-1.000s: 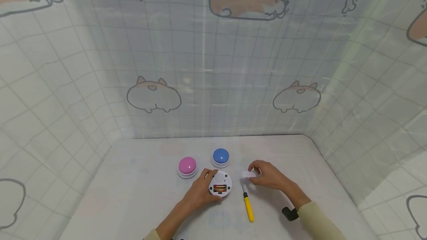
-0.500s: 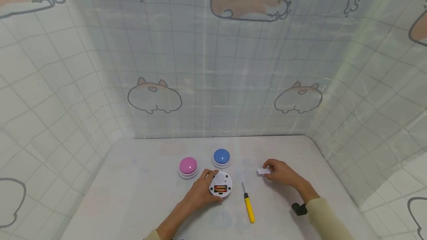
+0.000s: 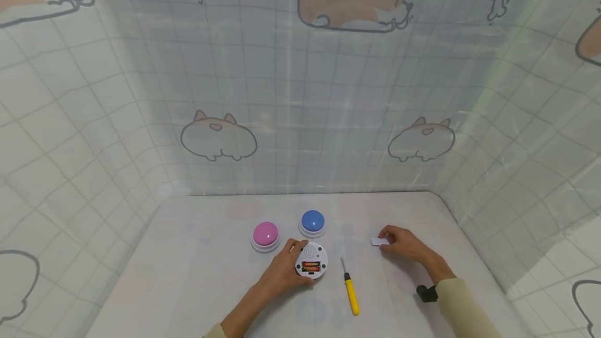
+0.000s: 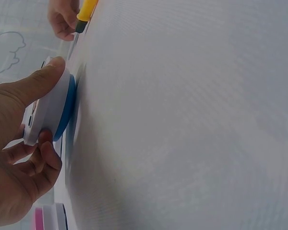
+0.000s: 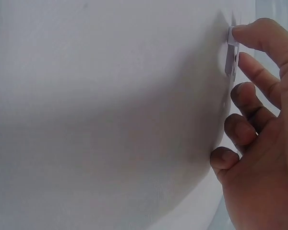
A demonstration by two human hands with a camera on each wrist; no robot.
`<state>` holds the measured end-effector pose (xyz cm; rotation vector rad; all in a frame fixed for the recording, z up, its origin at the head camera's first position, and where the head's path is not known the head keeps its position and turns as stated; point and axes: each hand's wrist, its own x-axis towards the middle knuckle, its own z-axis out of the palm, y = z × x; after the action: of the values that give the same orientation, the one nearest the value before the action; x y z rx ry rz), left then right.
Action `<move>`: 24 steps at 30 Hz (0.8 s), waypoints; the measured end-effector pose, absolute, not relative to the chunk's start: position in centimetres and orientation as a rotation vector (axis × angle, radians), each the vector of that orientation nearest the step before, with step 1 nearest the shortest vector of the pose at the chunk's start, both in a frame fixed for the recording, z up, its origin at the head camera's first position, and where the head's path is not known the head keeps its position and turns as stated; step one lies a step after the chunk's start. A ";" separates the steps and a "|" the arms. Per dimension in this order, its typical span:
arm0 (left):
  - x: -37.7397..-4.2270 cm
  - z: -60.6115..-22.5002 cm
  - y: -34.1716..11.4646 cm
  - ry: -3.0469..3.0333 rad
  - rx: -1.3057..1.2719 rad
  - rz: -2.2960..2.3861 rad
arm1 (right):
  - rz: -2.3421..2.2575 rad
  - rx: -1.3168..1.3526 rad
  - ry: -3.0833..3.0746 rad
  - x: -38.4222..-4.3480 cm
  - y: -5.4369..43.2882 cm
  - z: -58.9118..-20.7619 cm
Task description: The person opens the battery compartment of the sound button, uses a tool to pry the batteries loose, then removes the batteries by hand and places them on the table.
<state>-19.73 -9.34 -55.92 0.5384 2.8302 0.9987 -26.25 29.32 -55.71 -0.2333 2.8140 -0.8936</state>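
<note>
Button (image 3: 310, 256) shows its round white underside, two batteries (image 3: 311, 266) exposed.

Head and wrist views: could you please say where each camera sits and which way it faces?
Head: worn there, facing forward and down at the table; left hand, right hand and sleeves show.
Left wrist: worn there, facing the upturned button in the left hand; the right hand shows beyond.
Right wrist: worn there, facing the white piece the right hand pinches; only that hand shows.
Head and left wrist share the screwdriver and upturned button.
</note>
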 end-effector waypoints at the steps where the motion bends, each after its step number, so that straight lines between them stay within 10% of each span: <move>1: -19.7 -55.9 -9.3 2.830 0.535 0.996 | -0.901 -0.232 2.811 -26.3 29.4 -55.7; 24: -19.5 -55.6 -9.1 2.827 0.519 0.998 | -0.979 -0.237 2.767 -26.1 29.5 -55.2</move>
<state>-19.54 -9.09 -55.59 0.5187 2.8271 0.9978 -26.12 29.46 -55.19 -0.2367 2.7666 -0.9785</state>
